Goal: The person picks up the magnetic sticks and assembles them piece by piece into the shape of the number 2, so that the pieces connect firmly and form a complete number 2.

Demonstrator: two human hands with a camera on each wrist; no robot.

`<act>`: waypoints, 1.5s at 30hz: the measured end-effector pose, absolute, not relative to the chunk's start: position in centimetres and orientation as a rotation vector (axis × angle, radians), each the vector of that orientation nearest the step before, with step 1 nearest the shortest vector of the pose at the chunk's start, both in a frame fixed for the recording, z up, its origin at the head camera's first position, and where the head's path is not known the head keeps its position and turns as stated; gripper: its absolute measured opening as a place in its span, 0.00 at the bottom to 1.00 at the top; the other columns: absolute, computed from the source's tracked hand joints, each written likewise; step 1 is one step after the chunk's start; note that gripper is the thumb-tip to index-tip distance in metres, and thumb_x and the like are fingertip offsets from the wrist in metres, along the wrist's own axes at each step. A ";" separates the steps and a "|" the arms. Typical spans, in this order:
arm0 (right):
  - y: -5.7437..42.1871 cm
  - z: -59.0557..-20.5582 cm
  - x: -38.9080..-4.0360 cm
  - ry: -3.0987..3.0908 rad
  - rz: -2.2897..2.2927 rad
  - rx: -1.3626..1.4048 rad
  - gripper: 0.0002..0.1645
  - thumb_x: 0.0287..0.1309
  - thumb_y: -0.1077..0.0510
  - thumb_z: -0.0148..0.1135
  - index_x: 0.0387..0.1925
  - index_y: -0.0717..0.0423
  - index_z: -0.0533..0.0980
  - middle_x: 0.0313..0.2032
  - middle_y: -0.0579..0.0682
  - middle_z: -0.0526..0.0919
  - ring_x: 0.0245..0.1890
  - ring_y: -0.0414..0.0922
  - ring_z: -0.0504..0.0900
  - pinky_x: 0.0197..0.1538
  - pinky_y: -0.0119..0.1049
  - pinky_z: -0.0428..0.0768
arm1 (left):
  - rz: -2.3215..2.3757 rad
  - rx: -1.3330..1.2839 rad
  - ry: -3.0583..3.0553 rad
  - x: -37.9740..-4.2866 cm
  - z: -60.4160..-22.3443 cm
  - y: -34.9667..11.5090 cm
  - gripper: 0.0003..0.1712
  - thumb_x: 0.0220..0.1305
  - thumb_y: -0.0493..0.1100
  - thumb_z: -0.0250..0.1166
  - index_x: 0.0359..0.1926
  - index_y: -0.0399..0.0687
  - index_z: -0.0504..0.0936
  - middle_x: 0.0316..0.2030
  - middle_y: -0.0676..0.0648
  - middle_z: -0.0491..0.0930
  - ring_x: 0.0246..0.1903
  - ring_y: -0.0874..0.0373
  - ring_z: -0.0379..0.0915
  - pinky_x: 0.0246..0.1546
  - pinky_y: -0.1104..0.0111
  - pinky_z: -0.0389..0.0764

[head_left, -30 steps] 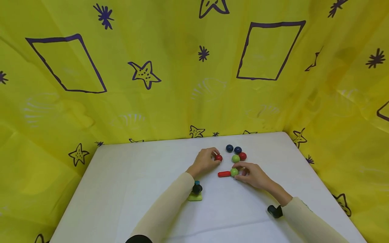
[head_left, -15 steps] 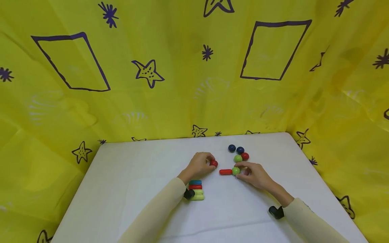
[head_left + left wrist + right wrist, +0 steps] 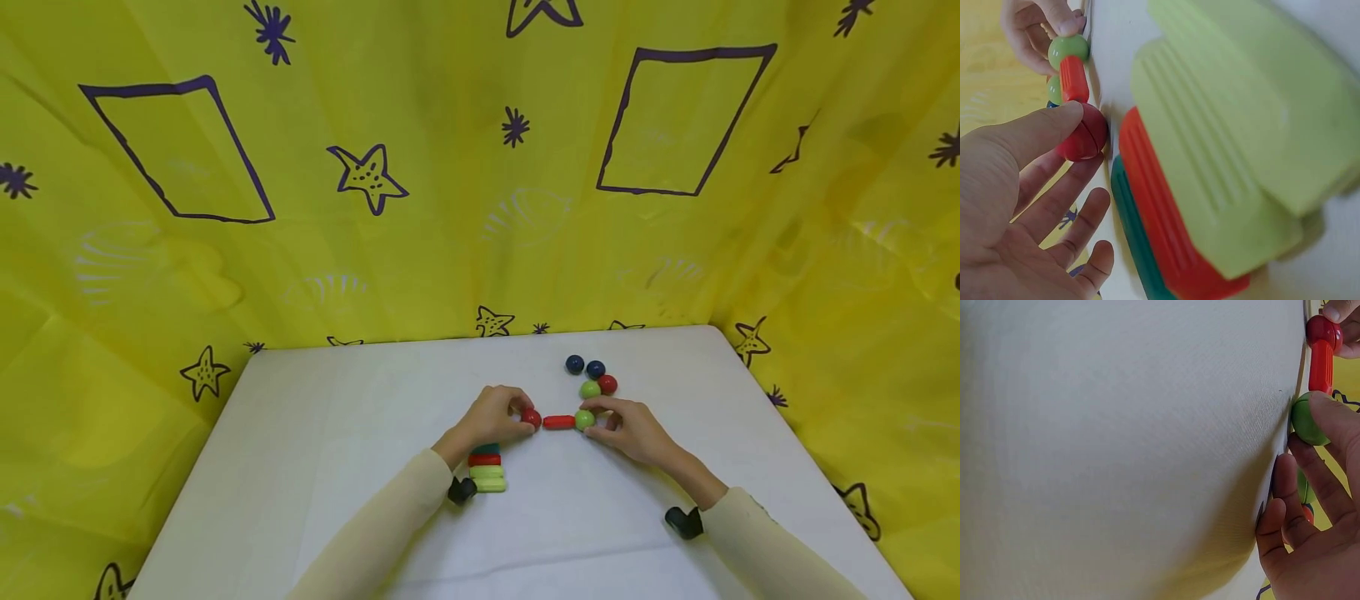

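My left hand [image 3: 495, 417] pinches a red ball [image 3: 531, 418] between thumb and fingers, close over the white table. Just right of that ball lies a red ridged rod [image 3: 558, 422], its left end right at the ball in the head view. On the rod's other end sits a green ball [image 3: 585, 420], pinched by the thumb and fingers of my right hand [image 3: 633, 429]. In the left wrist view the red ball [image 3: 1085, 134], rod [image 3: 1074, 80] and green ball [image 3: 1067, 51] form one line. The right wrist view shows the green ball [image 3: 1309, 420] under my right thumb.
Behind my right hand are a second green ball [image 3: 590, 389], another red ball [image 3: 607, 384] and dark blue balls [image 3: 574, 364]. Beside my left wrist lies a row of rods: light green [image 3: 487, 484], red [image 3: 484, 460] and blue-green [image 3: 1138, 231]. A yellow patterned curtain [image 3: 435, 267] stands behind the table [image 3: 337, 450].
My left hand has brought the red ball toward me, down to the rod's left end. The rods by my left wrist have come into view. My right hand stays on the green ball.
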State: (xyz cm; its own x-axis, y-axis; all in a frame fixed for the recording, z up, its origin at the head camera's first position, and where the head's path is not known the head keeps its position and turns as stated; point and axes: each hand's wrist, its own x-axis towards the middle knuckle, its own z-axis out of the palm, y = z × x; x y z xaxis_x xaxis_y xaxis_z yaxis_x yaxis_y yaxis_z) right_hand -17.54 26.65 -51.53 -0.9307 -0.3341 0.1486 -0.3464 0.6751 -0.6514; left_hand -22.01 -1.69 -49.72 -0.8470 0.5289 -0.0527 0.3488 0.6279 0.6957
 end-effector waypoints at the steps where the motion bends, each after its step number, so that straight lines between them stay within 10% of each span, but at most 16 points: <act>1: 26.6 -51.5 -17.6 -2.857 1.119 0.581 0.21 0.57 0.58 0.77 0.52 0.52 0.83 0.40 0.45 0.85 0.27 0.37 0.75 0.31 0.31 0.73 | 1.037 0.715 2.594 -22.0 -49.7 -1.7 0.15 0.60 0.45 0.77 0.47 0.49 0.87 0.40 0.55 0.87 0.42 0.59 0.75 0.49 0.67 0.76; 45: 22.3 -50.8 -18.4 -2.893 1.160 0.757 0.20 0.61 0.58 0.73 0.54 0.53 0.81 0.45 0.49 0.87 0.25 0.37 0.72 0.31 0.30 0.74 | 1.014 0.768 2.583 -21.6 -49.5 -6.4 0.14 0.62 0.43 0.75 0.48 0.49 0.85 0.43 0.52 0.87 0.44 0.58 0.78 0.51 0.64 0.79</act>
